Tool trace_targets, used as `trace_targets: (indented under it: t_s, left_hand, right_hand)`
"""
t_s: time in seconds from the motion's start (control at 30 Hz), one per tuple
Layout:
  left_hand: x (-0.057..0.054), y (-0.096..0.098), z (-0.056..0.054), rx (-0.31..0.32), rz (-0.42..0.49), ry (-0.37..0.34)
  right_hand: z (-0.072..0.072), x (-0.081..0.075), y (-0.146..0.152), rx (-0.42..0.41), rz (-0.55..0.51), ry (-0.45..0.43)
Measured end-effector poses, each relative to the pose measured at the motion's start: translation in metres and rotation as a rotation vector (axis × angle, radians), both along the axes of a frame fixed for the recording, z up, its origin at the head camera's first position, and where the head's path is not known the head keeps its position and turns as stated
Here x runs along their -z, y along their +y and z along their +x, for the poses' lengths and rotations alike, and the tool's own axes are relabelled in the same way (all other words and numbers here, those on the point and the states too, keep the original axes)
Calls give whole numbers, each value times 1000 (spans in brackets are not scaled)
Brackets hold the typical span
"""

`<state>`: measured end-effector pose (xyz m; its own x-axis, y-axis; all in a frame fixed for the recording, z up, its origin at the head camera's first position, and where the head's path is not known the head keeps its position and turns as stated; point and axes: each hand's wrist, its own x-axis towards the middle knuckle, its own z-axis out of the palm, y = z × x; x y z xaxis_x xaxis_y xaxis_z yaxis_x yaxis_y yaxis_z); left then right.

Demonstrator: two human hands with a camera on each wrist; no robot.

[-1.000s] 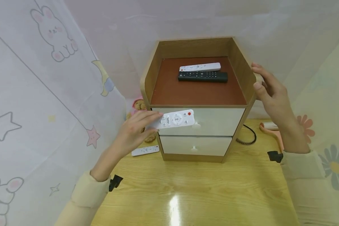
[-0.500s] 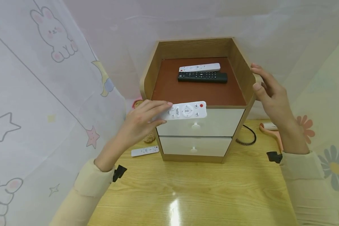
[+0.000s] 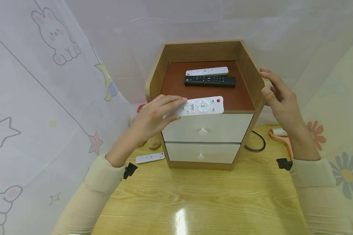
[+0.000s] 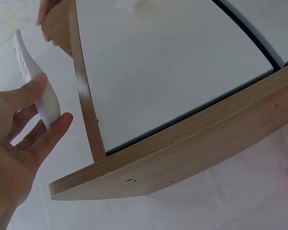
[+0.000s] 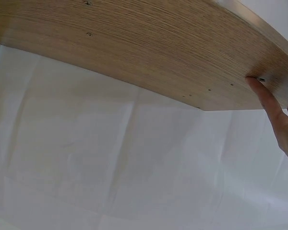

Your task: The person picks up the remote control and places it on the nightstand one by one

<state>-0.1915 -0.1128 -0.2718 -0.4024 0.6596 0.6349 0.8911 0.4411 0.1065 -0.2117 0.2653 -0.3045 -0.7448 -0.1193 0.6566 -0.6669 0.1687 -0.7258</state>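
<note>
Left hand (image 3: 153,119) pinching white remote (image 3: 201,106) at cabinet (image 3: 209,129) front edge, right hand (image 3: 279,98) fingers straight on its right rim, bare top between.

Two remotes (image 3: 209,76) lie side by side at the back of the cabinet's (image 3: 247,78) top tray. Another remote (image 3: 149,158) sits on the table (image 3: 206,199) left of the cabinet, cord (image 3: 256,143) to its right.

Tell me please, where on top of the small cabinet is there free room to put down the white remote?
The brown top is bare in front of the black remote, up to the front edge, where the left hand holds the white remote. A bare strip also runs along the left wall. The back is crowded: a slim white remote lies just behind the black one.
</note>
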Motion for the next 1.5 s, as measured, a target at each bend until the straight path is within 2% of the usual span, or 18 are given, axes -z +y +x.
trace_targets:
  t_s: [0.13,0.3,0.47,0.57,0.67,0.9,1.1,1.3,1.5]
  left_hand:
    - [-4,6,-6,8,-14,-7]
    - [-8,13,-13,-12,-39,-14]
    - [-11,19,-21,-38,-76,-32]
    - [-12,22,-25,-51,-91,-48]
    - [-14,25,-30,-58,-106,-61]
    - [-19,34,-45,-72,-190,-99]
    - [-18,42,-58,-130,-243,-161]
    - [-15,47,-67,-137,-260,-191]
    - [-22,54,-73,-139,-340,-227]
  right_hand:
    - [4,-4,-3,10,5,-13]
    - [13,-10,-8,4,-6,-19]
    - [16,-13,-11,-27,-29,-10]
    - [19,-15,-13,-2,1,-4]
    - [18,-15,-11,3,15,-3]
    - [6,-4,0,-7,-8,-17]
    - [15,-12,-9,5,3,-22]
    - [20,-17,-15,-16,-16,-24]
    - [22,-18,-14,-8,-7,-22]
